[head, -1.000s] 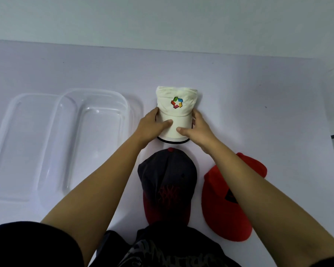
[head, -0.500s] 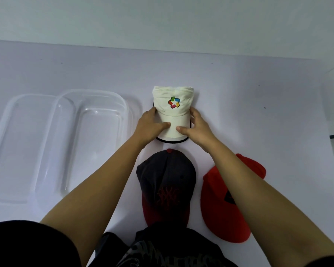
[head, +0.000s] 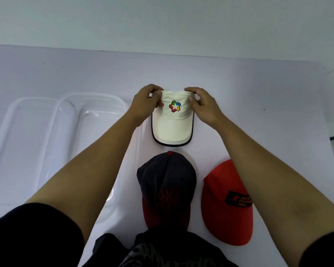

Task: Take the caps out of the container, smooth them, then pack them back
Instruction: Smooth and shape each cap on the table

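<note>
A cream cap [head: 172,128] with a colourful logo and a dark-edged brim lies in the middle of the white table, brim toward me. My left hand [head: 146,104] pinches the crown's far left corner and my right hand [head: 202,105] pinches its far right corner. Nearer to me lies a dark cap with a red brim [head: 166,187]. To its right lies a red cap [head: 228,205] with a black patch, partly under my right forearm. A clear plastic container [head: 89,105] sits empty at the left.
The container's clear lid [head: 17,143] lies flat at its left, overlapped by it. The white table [head: 258,89] ends at a pale wall behind and at a drop on the right side.
Both hands have moved from the cream cap's brim sides up to the far corners of its crown. The brim now lies uncovered.
</note>
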